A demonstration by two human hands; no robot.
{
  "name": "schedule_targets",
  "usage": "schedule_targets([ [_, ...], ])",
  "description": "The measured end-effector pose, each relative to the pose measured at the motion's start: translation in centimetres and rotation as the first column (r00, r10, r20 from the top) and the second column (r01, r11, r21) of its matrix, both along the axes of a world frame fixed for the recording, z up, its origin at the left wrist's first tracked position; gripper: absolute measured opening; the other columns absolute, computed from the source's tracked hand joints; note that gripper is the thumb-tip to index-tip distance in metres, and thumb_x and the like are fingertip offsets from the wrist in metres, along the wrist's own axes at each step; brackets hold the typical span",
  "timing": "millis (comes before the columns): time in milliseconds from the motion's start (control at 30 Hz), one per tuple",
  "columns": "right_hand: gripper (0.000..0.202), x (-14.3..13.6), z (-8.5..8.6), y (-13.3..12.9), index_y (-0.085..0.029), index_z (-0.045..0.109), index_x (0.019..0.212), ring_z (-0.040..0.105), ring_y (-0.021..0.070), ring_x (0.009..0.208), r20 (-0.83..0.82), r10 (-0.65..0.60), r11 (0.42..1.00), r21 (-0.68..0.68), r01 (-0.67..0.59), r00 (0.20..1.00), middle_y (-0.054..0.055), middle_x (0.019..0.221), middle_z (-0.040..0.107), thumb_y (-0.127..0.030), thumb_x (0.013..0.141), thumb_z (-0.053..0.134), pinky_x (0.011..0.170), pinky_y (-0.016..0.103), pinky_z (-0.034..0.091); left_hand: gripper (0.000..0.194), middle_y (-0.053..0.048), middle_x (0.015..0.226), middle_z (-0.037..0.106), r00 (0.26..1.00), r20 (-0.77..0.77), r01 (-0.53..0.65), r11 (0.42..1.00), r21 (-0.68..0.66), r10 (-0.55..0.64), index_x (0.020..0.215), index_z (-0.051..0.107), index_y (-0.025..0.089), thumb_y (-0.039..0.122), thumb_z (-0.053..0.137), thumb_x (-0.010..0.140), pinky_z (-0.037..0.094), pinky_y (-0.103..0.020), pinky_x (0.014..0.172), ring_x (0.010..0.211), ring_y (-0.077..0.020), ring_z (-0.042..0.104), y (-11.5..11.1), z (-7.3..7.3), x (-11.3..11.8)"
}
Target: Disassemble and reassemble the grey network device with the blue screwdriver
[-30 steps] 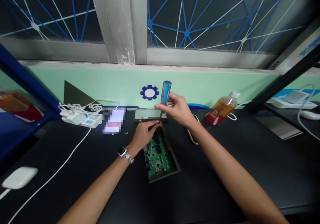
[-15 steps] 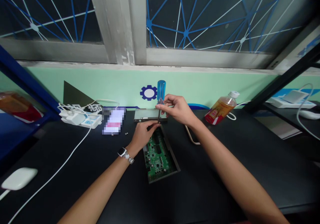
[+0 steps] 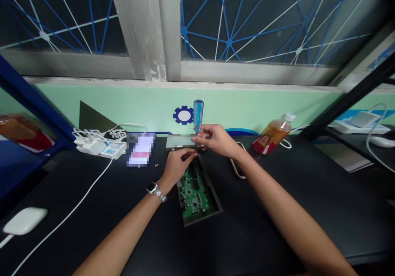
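Observation:
A screwdriver [image 3: 198, 113] with a clear blue handle stands nearly upright over the far end of an open metal case [image 3: 218, 205]. My right hand [image 3: 216, 140] is closed on its shaft, below the handle. My left hand [image 3: 178, 165] is pinched near the screwdriver's tip at the case's far edge; whatever its fingertips hold is too small to make out. Inside the case lies a green circuit board [image 3: 196, 198], its far part hidden by my left hand. A flat metal cover [image 3: 175, 142] lies behind the case, partly covered by my hands.
Tiny screws [image 3: 156, 165] lie left of my left hand, near a lit phone [image 3: 141, 150]. A power strip [image 3: 114, 148] with cables is at the back left. A drink bottle [image 3: 273, 134] stands back right, and a beige-rimmed object [image 3: 236, 169] lies behind my right forearm.
My right hand has moved slightly down the screwdriver's shaft, leaving more of the handle showing above the fingers. My left hand and the case stay in place.

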State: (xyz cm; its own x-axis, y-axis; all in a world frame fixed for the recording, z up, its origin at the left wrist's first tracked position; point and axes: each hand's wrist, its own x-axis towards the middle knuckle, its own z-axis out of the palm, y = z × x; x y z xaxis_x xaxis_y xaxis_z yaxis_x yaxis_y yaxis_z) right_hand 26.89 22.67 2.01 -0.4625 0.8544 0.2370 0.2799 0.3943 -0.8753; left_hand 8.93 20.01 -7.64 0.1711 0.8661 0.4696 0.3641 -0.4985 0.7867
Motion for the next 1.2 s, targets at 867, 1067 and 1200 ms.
schedule_targets([
  [867,0.022,0.8,-0.1,0.0,-0.014,0.067,0.092,0.068,0.0151,0.069,-0.010,0.084,0.995,-0.058,-0.084,0.996,0.005,0.074,0.072,-0.036,0.090,0.065,0.068,0.030,0.057,0.025,-0.007,0.117,0.072,0.960,-0.277,0.073,0.992,0.106,-0.041,0.118,0.065,0.022,0.025,0.048,0.101,0.050,-0.039,0.094,0.109,-0.0246,0.066,0.6,0.0,-0.6],
  [1067,0.021,0.7,0.0,0.0,-0.014,0.065,0.100,0.069,0.0145,0.071,-0.014,0.113,0.989,-0.092,-0.114,0.994,0.005,0.077,0.071,-0.034,0.093,0.060,0.068,0.028,0.056,0.028,-0.009,0.116,0.074,0.990,-0.031,0.139,0.990,0.018,-0.139,0.122,0.067,0.019,0.027,0.051,0.100,0.054,-0.037,0.093,0.103,-0.0224,0.071,0.3,0.9,0.0],
  [1200,0.023,0.5,0.2,-0.4,-0.013,0.063,0.108,0.070,0.0150,0.069,-0.010,0.137,0.982,-0.132,-0.137,0.991,0.005,0.076,0.071,-0.030,0.096,0.054,0.063,0.027,0.055,0.025,-0.008,0.109,0.077,0.981,0.108,0.169,0.983,-0.070,-0.161,0.114,0.071,0.017,0.027,0.055,0.098,0.058,-0.035,0.087,0.093,-0.0217,0.074,0.4,0.8,0.2],
])
